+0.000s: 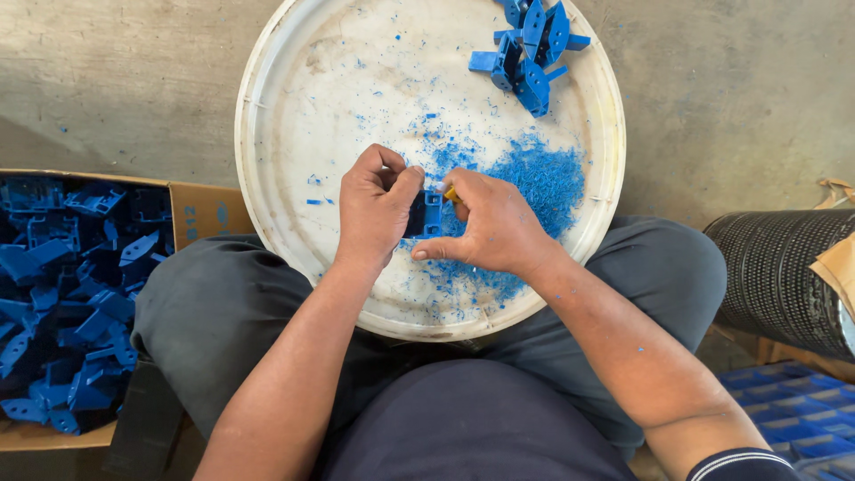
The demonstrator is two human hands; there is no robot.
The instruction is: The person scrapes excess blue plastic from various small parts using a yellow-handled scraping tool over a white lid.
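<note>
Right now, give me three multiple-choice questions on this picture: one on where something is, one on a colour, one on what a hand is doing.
1. Where does the pile of shavings lie?
A. in the cardboard box
B. on the round white tray
C. on the floor

2. What colour are the plastic parts at the tray's far edge?
A. red
B. green
C. blue

3. What is the left hand doing?
A. gripping a small blue part
B. resting flat on a knee
C. reaching into the box

Answers: 1 B, the shavings sit inside the tray rim. 2 C, they match the blue shavings. 3 A, its fingers close on the part, opposite the right hand.
</note>
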